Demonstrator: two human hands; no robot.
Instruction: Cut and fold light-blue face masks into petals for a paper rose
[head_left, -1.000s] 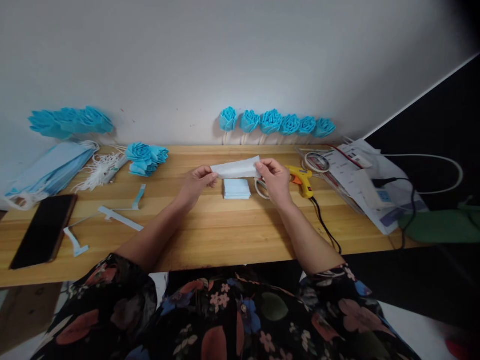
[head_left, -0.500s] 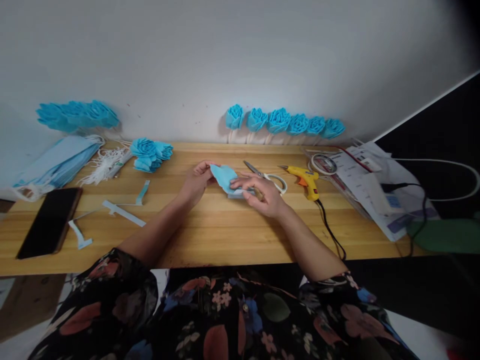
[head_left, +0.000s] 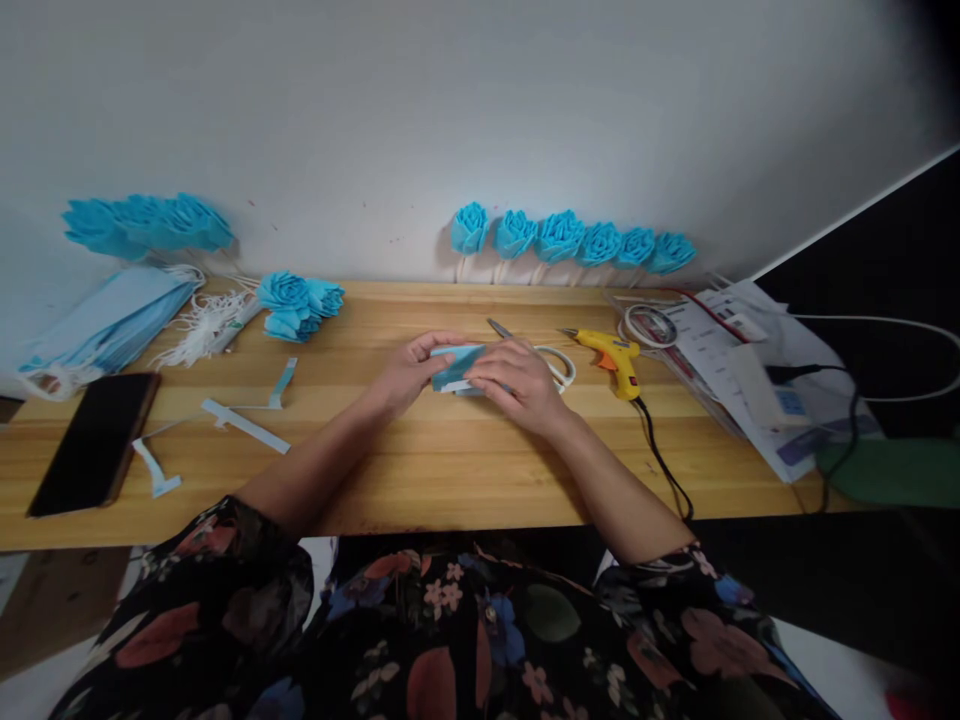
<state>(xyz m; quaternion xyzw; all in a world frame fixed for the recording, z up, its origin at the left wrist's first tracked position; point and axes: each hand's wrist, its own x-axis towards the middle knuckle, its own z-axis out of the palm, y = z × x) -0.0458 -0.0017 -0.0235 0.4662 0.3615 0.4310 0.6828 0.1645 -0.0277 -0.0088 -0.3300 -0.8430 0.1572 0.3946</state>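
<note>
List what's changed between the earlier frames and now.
The strip, first stretched pale side up between both hands, is now lower, blue side showing, with a pale lower edge. The left hand still grips its left end; the right hand has moved left and down over its right part, uncovering the scissors. Unchanged: glue gun, roses, phone.

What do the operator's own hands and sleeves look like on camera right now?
The left hand and right hand are bare, ungloved, with no watch or bracelet visible. The black left sleeve and right sleeve are loose, ending near the elbows, with a reddish, pink and blue floral print.
</note>
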